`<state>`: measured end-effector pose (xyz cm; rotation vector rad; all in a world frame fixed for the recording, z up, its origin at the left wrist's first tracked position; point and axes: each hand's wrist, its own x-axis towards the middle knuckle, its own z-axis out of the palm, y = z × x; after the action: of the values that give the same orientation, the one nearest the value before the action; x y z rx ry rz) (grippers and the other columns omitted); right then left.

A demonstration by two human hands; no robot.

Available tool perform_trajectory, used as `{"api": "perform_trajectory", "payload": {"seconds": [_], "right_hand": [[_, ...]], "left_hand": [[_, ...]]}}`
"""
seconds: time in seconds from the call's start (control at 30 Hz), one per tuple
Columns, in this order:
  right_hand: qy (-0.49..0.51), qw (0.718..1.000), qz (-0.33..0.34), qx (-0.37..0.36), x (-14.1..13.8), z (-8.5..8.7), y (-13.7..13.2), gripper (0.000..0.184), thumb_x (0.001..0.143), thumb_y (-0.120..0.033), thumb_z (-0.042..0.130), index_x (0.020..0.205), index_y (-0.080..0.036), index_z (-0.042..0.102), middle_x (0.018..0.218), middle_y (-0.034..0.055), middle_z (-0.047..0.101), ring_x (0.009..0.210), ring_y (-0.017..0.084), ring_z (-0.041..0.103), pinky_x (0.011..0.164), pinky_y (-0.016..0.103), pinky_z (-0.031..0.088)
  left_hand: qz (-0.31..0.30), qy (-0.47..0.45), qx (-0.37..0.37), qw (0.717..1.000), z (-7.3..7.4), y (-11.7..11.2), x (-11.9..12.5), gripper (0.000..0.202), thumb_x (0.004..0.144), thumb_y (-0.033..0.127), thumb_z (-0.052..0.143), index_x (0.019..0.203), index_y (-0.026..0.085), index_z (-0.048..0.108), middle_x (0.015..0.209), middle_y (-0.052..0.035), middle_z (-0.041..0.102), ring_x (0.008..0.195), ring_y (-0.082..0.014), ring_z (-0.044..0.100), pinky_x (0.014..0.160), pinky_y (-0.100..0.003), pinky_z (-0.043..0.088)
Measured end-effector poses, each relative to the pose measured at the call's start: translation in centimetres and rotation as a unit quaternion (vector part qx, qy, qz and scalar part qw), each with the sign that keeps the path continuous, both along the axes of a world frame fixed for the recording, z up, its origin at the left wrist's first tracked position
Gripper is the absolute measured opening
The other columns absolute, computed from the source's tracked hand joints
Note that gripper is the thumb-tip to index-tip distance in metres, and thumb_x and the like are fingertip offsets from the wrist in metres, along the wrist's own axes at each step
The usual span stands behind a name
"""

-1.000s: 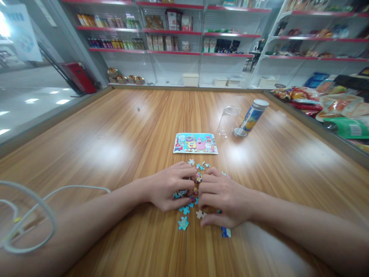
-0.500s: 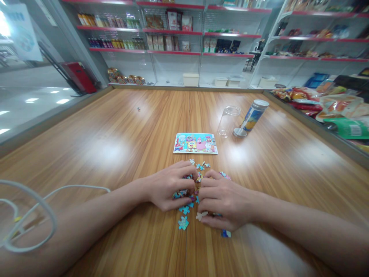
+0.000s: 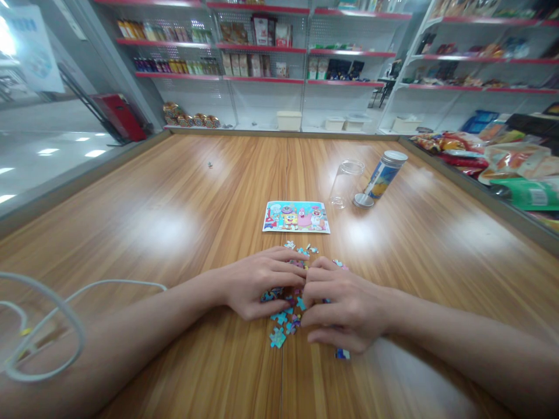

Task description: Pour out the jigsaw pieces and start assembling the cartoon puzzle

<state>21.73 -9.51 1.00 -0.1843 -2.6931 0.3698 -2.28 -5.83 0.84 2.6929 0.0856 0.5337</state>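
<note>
Jigsaw puzzle pieces (image 3: 277,337), mostly light blue with some purple and pink, lie in a loose heap under and between my hands. Over the left side of the heap rests my left hand (image 3: 262,282), fingers stretched and thumb apart. My right hand (image 3: 345,302) touches the heap from the right with bent fingers, its thumb apart from them; nothing shows in its grasp, and the pieces beneath are partly hidden. The fingertips of both hands nearly meet. Just beyond the heap lies a picture card (image 3: 297,217) with colourful cartoon characters.
On the wooden table (image 3: 209,233) stand a clear plastic jar (image 3: 346,183) and a blue canister (image 3: 385,174), with a round silver lid (image 3: 363,201) beside them. A white cable (image 3: 117,282) runs by my left forearm. Snack packets (image 3: 519,169) are at the right, stocked shelves (image 3: 262,49) behind.
My left fingers have stretched further right over the heap. The pale piece by my right thumb no longer shows there, and purple pieces now show between the hands. My right thumb has moved away from the fingers.
</note>
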Motion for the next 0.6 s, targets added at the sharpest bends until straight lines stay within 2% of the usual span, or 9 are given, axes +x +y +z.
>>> {"api": "perform_trajectory", "payload": {"seconds": [0.07, 0.2, 0.33, 0.43, 0.6], "right_hand": [[-0.013, 1.0, -0.018, -0.017, 0.7, 0.8, 0.5, 0.008, 0.088, -0.026, 0.059, 0.087, -0.02, 0.063, 0.083, 0.0024, 0.06, 0.083, 0.018, 0.052, 0.081, 0.038, 0.031], [-0.106, 0.993, -0.033, -0.043, 1.8, 3.2, 0.8, 0.001, 0.081, -0.019, 0.061, 0.081, -0.02, 0.061, 0.075, -0.0002, 0.061, 0.079, 0.017, 0.053, 0.076, 0.035, 0.03], [-0.183, 0.98, -0.057, -0.054, 1.8, 5.0, -0.1, 0.01, 0.08, -0.027, 0.069, 0.08, -0.019, 0.064, 0.081, 0.0018, 0.066, 0.083, 0.018, 0.055, 0.073, 0.034, 0.031], [-0.201, 0.976, -0.067, -0.043, 1.2, 4.9, -0.7, 0.015, 0.081, -0.031, 0.073, 0.082, -0.018, 0.066, 0.086, 0.0029, 0.068, 0.087, 0.018, 0.056, 0.073, 0.034, 0.032], [-0.175, 0.981, -0.072, -0.033, 0.2, 3.3, -0.9, 0.021, 0.085, -0.037, 0.073, 0.082, -0.017, 0.066, 0.088, 0.0038, 0.068, 0.086, 0.018, 0.055, 0.073, 0.034, 0.033]], "left_hand": [[-0.001, 0.009, 0.001, 1.0, 0.0, 0.1, -0.1, 0.036, 0.083, 0.02, 0.061, 0.119, 0.017, 0.062, 0.124, -0.0126, 0.068, 0.131, -0.0298, 0.053, 0.114, -0.053, 0.042], [-0.004, 0.012, 0.024, 1.0, 0.0, 0.0, -0.3, 0.047, 0.084, 0.026, 0.062, 0.13, 0.017, 0.058, 0.133, -0.0126, 0.064, 0.142, -0.0301, 0.043, 0.116, -0.053, 0.04], [-0.002, 0.026, 0.038, 0.999, 0.1, -0.9, 0.2, 0.042, 0.085, 0.032, 0.063, 0.125, 0.02, 0.061, 0.137, -0.0119, 0.06, 0.142, -0.0327, 0.041, 0.12, -0.058, 0.032], [-0.008, 0.043, 0.038, 0.998, 0.3, -1.6, 0.8, 0.036, 0.085, 0.036, 0.063, 0.117, 0.019, 0.064, 0.135, -0.0131, 0.061, 0.14, -0.0342, 0.043, 0.118, -0.06, 0.032], [-0.006, 0.031, 0.017, 0.999, 0.1, -1.7, 0.9, 0.027, 0.083, 0.035, 0.065, 0.106, 0.02, 0.066, 0.12, -0.0115, 0.067, 0.128, -0.031, 0.053, 0.117, -0.058, 0.034]]}}
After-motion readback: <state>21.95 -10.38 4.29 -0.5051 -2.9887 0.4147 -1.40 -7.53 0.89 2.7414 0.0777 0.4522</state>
